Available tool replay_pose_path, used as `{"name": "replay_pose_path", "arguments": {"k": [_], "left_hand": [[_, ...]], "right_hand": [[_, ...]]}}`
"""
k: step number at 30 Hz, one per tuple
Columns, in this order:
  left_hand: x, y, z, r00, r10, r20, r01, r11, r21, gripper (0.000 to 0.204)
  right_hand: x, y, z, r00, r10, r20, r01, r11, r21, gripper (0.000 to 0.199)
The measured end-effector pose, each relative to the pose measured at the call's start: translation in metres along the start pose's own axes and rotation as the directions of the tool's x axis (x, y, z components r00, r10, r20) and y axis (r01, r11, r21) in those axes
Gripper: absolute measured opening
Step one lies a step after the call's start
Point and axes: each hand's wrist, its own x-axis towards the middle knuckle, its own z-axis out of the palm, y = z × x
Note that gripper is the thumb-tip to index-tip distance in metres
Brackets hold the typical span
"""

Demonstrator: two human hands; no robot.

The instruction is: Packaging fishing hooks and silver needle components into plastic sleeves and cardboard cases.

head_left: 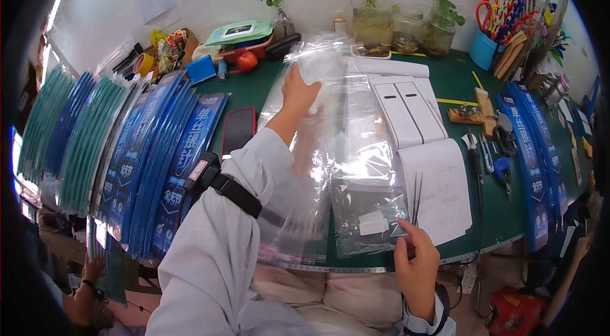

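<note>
My left hand (298, 93) reaches across a stack of long clear plastic bags (298, 177), its thumb apart from its fingers, resting on the far part of the stack. At the near edge of the table, my right hand (416, 263) is closed, thumb and index finger close together. Thin dark tweezers (417, 199) stick out from it, their prongs pointing away from me over a written notepad (441, 193). The index fingertip is beside the near right corner of another clear bag (365, 193), which has a white label (373, 223) on it.
Rows of blue and green packaged strips (136, 164) stand at the left. A phone (239, 131) lies beside the bags. White boxes (410, 114), a cutter (473, 152) and pliers (502, 174) lie at right. Plant jars (372, 28) and a blue cup (484, 50) stand behind.
</note>
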Motion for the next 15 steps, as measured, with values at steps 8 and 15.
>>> {"name": "replay_pose_path", "arguments": {"k": [8,15], "left_hand": [[-0.018,0.058,-0.073,0.614,-0.168,0.771,0.785,0.23,-0.576,0.113],[-0.057,0.069,-0.073,0.608,-0.162,0.777,0.786,0.257,-0.562,0.107]], "right_hand": [[0.004,0.011,-0.002,0.998,0.061,0.014,-0.061,0.998,0.012,0.03],[-0.002,0.013,0.001,0.996,0.068,0.05,-0.071,0.996,0.049,0.032]]}}
